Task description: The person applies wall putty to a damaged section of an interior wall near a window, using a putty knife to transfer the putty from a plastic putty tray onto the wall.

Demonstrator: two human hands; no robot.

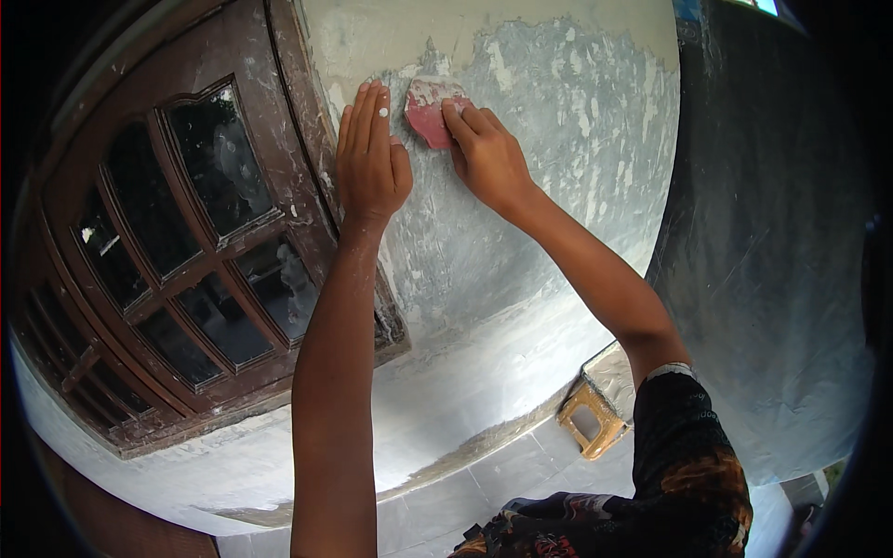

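My right hand [491, 158] grips a flat pinkish-red scraper [430, 123] whose upper edge is caked with pale plaster. The scraper lies against the wall [549, 121], where grey patches and whitish streaks show below a cream band. To its left, my left hand [370, 153] rests flat against the wall beside the window frame, fingers stretched upward and thumb a little apart. It holds nothing, and a white spot marks one of its fingers. A narrow gap separates the left hand from the scraper.
On the left stands a brown wooden window [223, 242] with several glass panes and white smears. A dark sheet [772, 251] hangs at the right. Low down, a yellowish plastic stool [595, 423] stands on the grey tiled floor [502, 470] by the wall's foot.
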